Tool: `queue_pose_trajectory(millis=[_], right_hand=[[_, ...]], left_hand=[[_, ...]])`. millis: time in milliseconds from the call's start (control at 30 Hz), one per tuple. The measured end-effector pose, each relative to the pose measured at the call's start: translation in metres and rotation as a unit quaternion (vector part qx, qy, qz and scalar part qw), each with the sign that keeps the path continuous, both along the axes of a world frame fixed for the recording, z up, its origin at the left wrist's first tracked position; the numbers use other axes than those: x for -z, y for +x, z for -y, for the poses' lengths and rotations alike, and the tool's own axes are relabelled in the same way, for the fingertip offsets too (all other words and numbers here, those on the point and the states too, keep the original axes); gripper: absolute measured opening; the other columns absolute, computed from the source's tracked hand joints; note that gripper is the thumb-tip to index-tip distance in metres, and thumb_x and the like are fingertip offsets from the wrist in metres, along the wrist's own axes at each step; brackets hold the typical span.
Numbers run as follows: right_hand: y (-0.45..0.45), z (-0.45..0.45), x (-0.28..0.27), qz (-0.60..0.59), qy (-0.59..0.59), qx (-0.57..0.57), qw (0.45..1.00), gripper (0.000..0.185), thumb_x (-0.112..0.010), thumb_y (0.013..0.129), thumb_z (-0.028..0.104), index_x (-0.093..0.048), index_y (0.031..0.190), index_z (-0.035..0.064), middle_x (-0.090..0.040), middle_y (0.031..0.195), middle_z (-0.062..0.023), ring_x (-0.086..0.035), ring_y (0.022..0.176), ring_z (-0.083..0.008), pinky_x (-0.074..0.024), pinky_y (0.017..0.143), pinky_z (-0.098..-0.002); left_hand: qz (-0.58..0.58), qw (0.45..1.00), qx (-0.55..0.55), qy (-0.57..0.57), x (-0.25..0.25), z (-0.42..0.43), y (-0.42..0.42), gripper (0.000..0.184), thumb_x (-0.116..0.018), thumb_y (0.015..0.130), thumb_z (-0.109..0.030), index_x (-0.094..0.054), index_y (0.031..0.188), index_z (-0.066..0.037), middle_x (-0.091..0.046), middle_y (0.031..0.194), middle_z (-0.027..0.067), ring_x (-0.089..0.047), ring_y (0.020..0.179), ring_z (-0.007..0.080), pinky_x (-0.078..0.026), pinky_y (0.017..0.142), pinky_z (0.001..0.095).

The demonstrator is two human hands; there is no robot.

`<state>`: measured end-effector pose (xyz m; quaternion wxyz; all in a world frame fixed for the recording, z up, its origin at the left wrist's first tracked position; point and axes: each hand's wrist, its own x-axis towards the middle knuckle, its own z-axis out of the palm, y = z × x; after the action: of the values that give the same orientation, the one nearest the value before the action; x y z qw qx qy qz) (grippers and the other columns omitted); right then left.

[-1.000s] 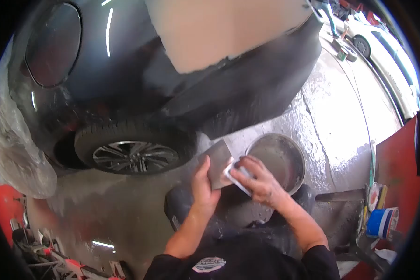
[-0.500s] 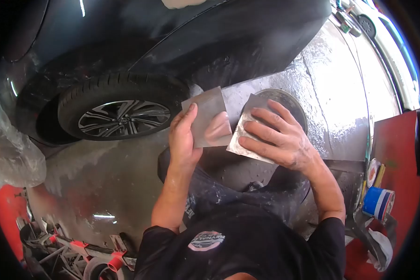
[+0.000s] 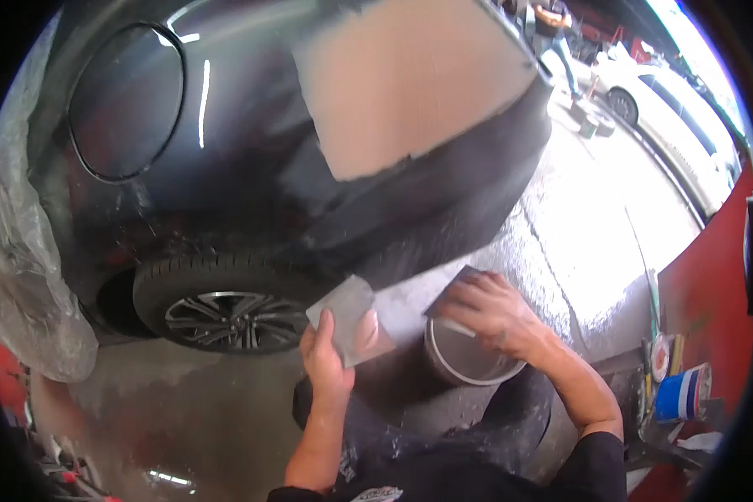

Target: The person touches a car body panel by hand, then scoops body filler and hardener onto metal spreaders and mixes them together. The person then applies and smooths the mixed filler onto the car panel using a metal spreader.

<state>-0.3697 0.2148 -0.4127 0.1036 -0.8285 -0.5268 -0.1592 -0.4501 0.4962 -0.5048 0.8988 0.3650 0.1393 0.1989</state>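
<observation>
My left hand [image 3: 328, 360] grips a thin grey plate [image 3: 341, 306] by its near edge, thumb on top. On its face sits a smooth pinkish-tan lump of paste [image 3: 366, 330]. To the right, my right hand [image 3: 502, 314] is closed on a flat, dark square sheet [image 3: 448, 290], fingers spread across it; its material is unclear. This sheet is above the rim of a round bucket [image 3: 464, 378], apart from the left plate. Beyond both hands stands a dark car [image 3: 251, 167] with a broad tan patch [image 3: 402, 92] on its rear corner.
The car's wheel [image 3: 230, 322] is left of my hands. Clear plastic sheeting [image 3: 25, 276] hangs at far left. A blue-and-white can [image 3: 678, 393] stands at right, near a red panel [image 3: 711, 268]. A person [image 3: 560, 46] and a white car [image 3: 673, 125] are farther back.
My view has tilted up, bringing the tan patch into sight and both hands lower in view. The right-hand sheet has turned, its dark face showing; the bucket is now less covered.
</observation>
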Motion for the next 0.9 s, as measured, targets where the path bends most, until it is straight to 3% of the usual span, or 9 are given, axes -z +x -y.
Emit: queue_pose_trajectory(millis=[67, 133, 167, 367, 667, 900], right_hand=[[0.011, -0.010, -0.049, 0.020, 0.068, 0.059, 0.996, 0.052, -0.061, 0.084, 0.004, -0.071, 0.135, 0.0074, -0.068, 0.123, -0.0171, -0.064, 0.119, -0.0384, -0.0491, 0.106, -0.0481], [0.037, -0.019, -0.082, 0.186, 0.165, 0.086, 0.965, 0.048, -0.053, 0.086, -0.006, -0.072, 0.129, 0.0014, -0.067, 0.128, -0.0201, -0.066, 0.120, -0.0424, -0.0521, 0.102, -0.0517], [0.049, -0.026, -0.103, 0.258, 0.179, 0.104, 0.944, 0.040, -0.062, 0.087, 0.002, -0.071, 0.126, 0.0008, -0.068, 0.122, -0.0150, -0.066, 0.120, -0.0363, -0.0507, 0.100, -0.0477], [0.110, -0.060, -0.199, 0.357, 0.201, 0.106, 0.906, 0.042, -0.062, 0.086, -0.001, -0.074, 0.125, 0.0062, -0.070, 0.123, -0.0104, -0.066, 0.119, -0.0332, -0.0496, 0.102, -0.0473], [0.135, -0.090, -0.235, 0.393, 0.177, 0.098, 0.897, 0.041, -0.060, 0.091, 0.003, -0.076, 0.127, 0.0096, -0.074, 0.126, -0.0076, -0.067, 0.120, -0.0311, -0.0515, 0.101, -0.0452], [0.133, -0.090, -0.212, 0.405, 0.183, 0.104, 0.890, 0.041, -0.063, 0.087, 0.004, -0.077, 0.125, 0.0088, -0.073, 0.125, -0.0077, -0.066, 0.121, -0.0306, -0.0505, 0.101, -0.0452]], left_hand=[[-0.035, 0.999, 0.024, -0.003, 0.008, -0.003, -0.001, 0.031, -0.068, 0.107, -0.021, -0.067, 0.126, 0.003, -0.072, 0.123, 0.0122, -0.069, 0.117, 0.0233, -0.056, 0.103, 0.0406], [-0.044, 0.997, 0.067, -0.019, 0.025, 0.000, -0.005, 0.026, -0.070, 0.105, -0.022, -0.069, 0.120, -0.001, -0.072, 0.120, 0.0101, -0.070, 0.113, 0.0233, -0.057, 0.100, 0.0405], [-0.070, 0.994, 0.082, -0.034, 0.031, 0.006, -0.007, 0.027, -0.070, 0.105, -0.021, -0.070, 0.120, 0.001, -0.073, 0.119, 0.0112, -0.071, 0.111, 0.0240, -0.057, 0.099, 0.0403], [-0.162, 0.976, 0.137, -0.058, 0.104, 0.035, -0.018, 0.027, -0.073, 0.102, -0.020, -0.073, 0.118, 0.002, -0.074, 0.114, 0.0101, -0.071, 0.105, 0.0224, -0.056, 0.096, 0.0375], [-0.167, 0.971, 0.162, -0.048, 0.120, 0.034, -0.023, 0.027, -0.073, 0.102, -0.022, -0.073, 0.117, 0.001, -0.074, 0.112, 0.0086, -0.070, 0.104, 0.0208, -0.055, 0.094, 0.0355], [-0.179, 0.968, 0.168, -0.056, 0.135, 0.033, -0.017, 0.029, -0.074, 0.102, -0.022, -0.072, 0.119, 0.001, -0.074, 0.113, 0.0086, -0.070, 0.104, 0.0212, -0.055, 0.093, 0.0349]])
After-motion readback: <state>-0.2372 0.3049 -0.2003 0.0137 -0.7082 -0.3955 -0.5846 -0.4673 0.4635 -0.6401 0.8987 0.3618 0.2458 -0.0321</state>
